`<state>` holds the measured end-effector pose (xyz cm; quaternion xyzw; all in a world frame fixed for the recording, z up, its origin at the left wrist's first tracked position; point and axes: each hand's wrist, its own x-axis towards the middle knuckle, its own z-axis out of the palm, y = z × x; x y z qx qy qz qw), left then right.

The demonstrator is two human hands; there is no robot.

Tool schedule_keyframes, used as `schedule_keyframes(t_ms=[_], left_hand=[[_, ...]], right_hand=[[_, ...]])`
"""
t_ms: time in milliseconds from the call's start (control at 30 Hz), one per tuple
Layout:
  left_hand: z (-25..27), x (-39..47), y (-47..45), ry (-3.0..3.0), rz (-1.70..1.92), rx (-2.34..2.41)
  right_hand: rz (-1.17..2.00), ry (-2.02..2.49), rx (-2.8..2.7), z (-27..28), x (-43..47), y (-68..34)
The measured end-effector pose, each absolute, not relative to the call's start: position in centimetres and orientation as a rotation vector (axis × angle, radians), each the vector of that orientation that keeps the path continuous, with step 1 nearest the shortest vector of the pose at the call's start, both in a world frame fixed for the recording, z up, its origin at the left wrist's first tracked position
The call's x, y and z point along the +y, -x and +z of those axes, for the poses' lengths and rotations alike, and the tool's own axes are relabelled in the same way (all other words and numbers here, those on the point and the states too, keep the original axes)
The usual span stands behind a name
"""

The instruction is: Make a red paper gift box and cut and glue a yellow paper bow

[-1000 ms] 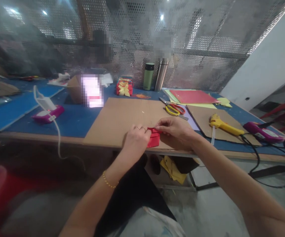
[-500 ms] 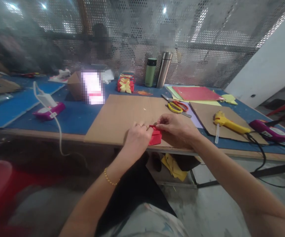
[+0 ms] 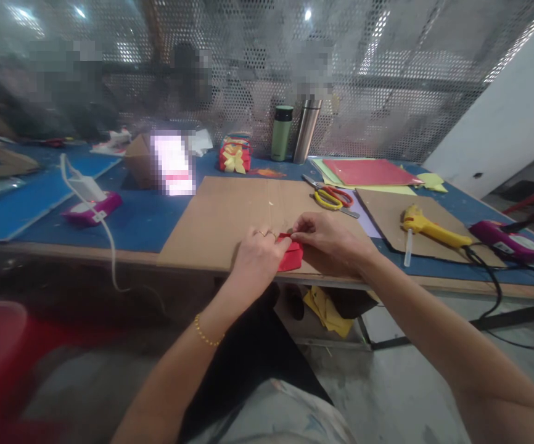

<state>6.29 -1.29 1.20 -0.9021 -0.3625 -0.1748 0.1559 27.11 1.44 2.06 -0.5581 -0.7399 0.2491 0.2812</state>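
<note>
A small folded red paper piece (image 3: 291, 258) rests near the front edge of a brown cardboard sheet (image 3: 221, 209). My left hand (image 3: 258, 254), with rings and a beaded bracelet at its wrist, grips the red paper from the left, thumb on top. From the right, my right hand (image 3: 325, 237) pinches the paper's upper edge between thumb and fingertips. Part of the paper is hidden under the left fingers. Just beyond my right hand lie scissors with yellow and red handles (image 3: 329, 198).
A yellow glue gun (image 3: 433, 229) lies on another cardboard piece at right, its cable trailing off the edge. Behind stand a green flask (image 3: 282, 134), a steel flask (image 3: 307, 131) and a red box with a yellow flower (image 3: 234, 154). Coloured sheets (image 3: 371, 172) lie at back right; a lit phone (image 3: 172, 161) leans left.
Both hands keep almost the same hold on the red paper, with only a slight shift of the right fingers. The camera view has moved a little.
</note>
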Motion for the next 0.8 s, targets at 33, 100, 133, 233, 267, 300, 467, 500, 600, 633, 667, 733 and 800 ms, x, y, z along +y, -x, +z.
schedule_keyframes(t_ms=[33, 100, 133, 233, 267, 300, 467, 500, 600, 633, 667, 733, 800], left_hand=[[1.20, -1.27, -6.26, 2.588, -0.493, -1.036], [1.21, -1.24, -6.20, 2.596, -0.484, -1.029], [1.22, -1.23, -6.18, 2.594, -0.483, -1.029], [1.31, -1.27, -6.13, 2.582, -0.476, -1.022], [1.36, -1.29, -6.12, 2.579, -0.472, -1.016], [1.42, -1.32, -6.12, 2.577, -0.466, -1.011], [1.62, -1.40, -6.12, 2.584, -0.438, -1.018], [1.63, -1.39, -6.12, 2.586, -0.442, -1.018], [1.68, -1.33, -6.14, 2.584, -0.450, -1.016], [1.72, -1.30, -6.15, 2.581, -0.447, -1.018], [1.77, -1.29, -6.15, 2.579, -0.443, -1.017], [1.90, -1.27, -6.17, 2.579, -0.431, -1.018], [2.03, -1.29, -6.17, 2.582, -0.420, -1.024]], right_hand=[[0.666, 1.503, -1.985, 2.07, 1.43, -27.11], [0.668, 1.504, -1.979, 2.03, 1.44, -27.11], [0.674, 1.500, -1.975, 1.99, 1.44, -27.10], [0.675, 1.482, -1.979, 2.05, 1.34, -27.09], [0.663, 1.482, -1.984, 2.14, 1.26, -27.10], [0.646, 1.486, -1.991, 2.26, 1.16, -27.12], [0.635, 1.486, -1.979, 2.63, 0.71, -27.39], [0.655, 1.471, -1.971, 2.56, 0.70, -27.45], [0.706, 1.421, -1.950, 2.14, 0.84, -27.53], [0.708, 1.411, -1.946, 2.02, 0.91, -27.53], [0.702, 1.409, -1.943, 1.95, 0.95, -27.52], [0.679, 1.418, -1.951, 2.04, 0.93, -27.50], [0.635, 1.433, -1.970, 2.36, 0.75, -27.52]])
